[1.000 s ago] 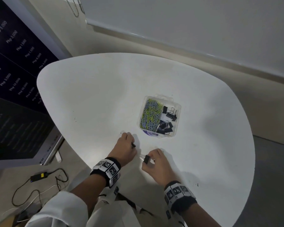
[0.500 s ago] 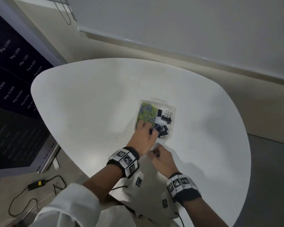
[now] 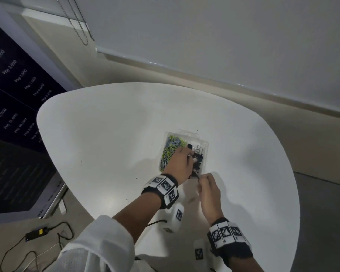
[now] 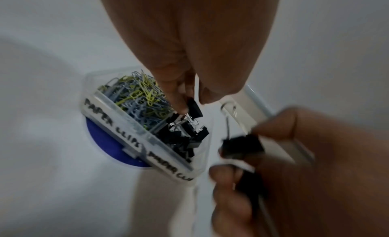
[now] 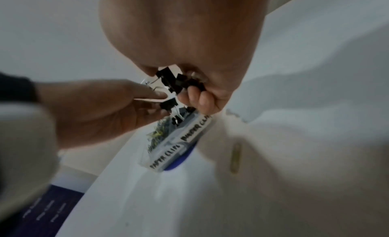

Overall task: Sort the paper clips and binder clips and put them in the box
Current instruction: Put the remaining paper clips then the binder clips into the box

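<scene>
A clear two-compartment box (image 3: 185,133) stands mid-table, with green and grey paper clips (image 3: 171,148) on its left and black binder clips (image 3: 199,159) on its right. My left hand (image 3: 190,156) hovers over the binder-clip side and pinches a black binder clip (image 4: 194,107) between thumb and fingertips (image 4: 179,104). Just short of the box's near corner, my right hand (image 3: 201,178) grips a few black binder clips (image 5: 179,82). One more yellow-green paper clip (image 5: 234,157) lies loose on the table near the right hand.
The round white table (image 3: 106,154) carries only the box, which sits on a blue disc (image 4: 109,145). A wall runs behind it, and a dark sign (image 3: 12,114) stands to the left. Cables and a power adapter (image 3: 35,232) lie on the floor at lower left.
My left hand left the table in front of the box and now reaches over its binder-clip side with a clip. My right hand moved forward to the box's near corner.
</scene>
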Available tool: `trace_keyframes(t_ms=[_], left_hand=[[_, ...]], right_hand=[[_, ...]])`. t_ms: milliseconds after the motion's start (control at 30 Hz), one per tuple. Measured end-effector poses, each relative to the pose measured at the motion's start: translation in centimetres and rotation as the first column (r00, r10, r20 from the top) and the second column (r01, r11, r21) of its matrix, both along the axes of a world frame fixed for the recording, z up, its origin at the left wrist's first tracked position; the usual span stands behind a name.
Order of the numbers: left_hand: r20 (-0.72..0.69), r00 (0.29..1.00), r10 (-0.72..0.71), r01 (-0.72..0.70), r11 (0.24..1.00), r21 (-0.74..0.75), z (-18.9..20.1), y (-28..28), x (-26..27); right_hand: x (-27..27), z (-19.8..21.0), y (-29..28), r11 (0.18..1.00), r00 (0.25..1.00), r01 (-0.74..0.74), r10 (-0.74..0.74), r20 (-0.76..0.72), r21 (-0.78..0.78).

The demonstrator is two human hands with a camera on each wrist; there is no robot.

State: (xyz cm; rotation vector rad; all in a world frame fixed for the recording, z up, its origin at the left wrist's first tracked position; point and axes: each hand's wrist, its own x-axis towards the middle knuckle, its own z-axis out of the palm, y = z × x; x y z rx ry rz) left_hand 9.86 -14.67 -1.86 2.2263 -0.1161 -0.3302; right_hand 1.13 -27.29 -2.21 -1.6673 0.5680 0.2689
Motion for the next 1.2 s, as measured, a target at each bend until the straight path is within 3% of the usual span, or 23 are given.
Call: trace_keyframes(t_ms=[133, 333, 467, 600, 700, 900, 1100, 1200], left_hand=[[0.125, 0.98, -0.151, 0.137, 0.984, 0.117, -0.2, 1.9, -2.0], [0.116, 0.941, -0.318, 0.272, 0.915, 0.299, -1.1, 4.0, -4.6], [0.168, 0.934, -0.316, 0.255, 0.917, 0.308, -1.3, 4.6, -5.7], [0.172, 0.93, -0.326, 0.258, 0.909, 0.328, -1.2, 5.2, -7.2], [0.17, 0.933, -0.316, 0.254, 0.916, 0.312, -0.8, 5.5, -8.3], [0.231, 0.924, -0.305, 0.193, 0.893, 0.407, -1.0, 3.2, -7.3], [0.047, 0.865, -0.499, 0.378, 0.712, 0.592, -0.5, 0.8, -5.6], [0.046, 0.868, -0.495, 0.398, 0.748, 0.531, -1.0, 0.2, -5.9]], right_hand=[[3.8, 0.2, 1.3, 1.0, 1.0, 0.006, -0.007, 0.027, 0.007], [6.4, -0.6, 2.5, 0.98, 0.997, -0.068, 0.072, 0.017, -0.185], [4.8, -1.2, 2.3, 0.943, 0.976, -0.195, 0.213, 0.04, -0.269], [1.5, -1.2, 1.3, 0.915, 0.929, -0.248, 0.318, 0.19, -0.317], [-1.1, -1.3, 0.4, 0.855, 0.879, -0.249, 0.397, 0.263, -0.456], [-4.4, -3.6, -1.1, 0.753, 0.844, -0.327, 0.505, 0.182, -0.571], [-5.5, -5.2, -1.5, 0.667, 0.773, -0.453, 0.625, 0.112, -0.591], [-5.5, -5.3, -1.7, 0.664, 0.795, -0.441, 0.602, 0.081, -0.604]])
